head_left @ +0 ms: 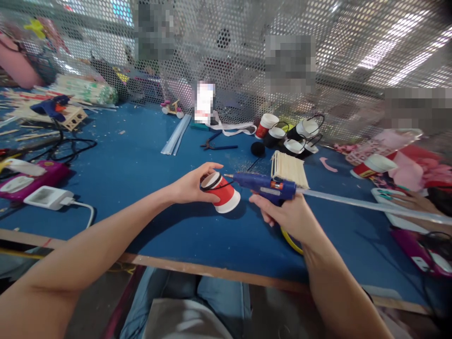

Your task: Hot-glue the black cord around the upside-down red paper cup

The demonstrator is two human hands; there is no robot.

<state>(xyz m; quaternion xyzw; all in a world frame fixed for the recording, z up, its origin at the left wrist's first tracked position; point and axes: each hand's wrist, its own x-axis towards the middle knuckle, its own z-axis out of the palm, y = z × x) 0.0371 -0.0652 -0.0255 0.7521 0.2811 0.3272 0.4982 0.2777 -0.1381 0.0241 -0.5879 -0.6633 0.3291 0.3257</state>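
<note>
Cup [226,192], red and white, one, mid-frame, above the surface [197,240]: tilted, long axis upper left to lower right, wide white rim toward lower right, narrow end toward upper left. Left hand [190,184] is curled around its side, partly closed. Right hand [284,212] is wrapped around the handle of one blue glue gun [257,183], nozzle pointing left, tip near the cup; contact cannot be told. Upper right of centre: at least three black cups [274,137], count limited by overlap. Pliers [226,147]: one, upper centre.
</note>
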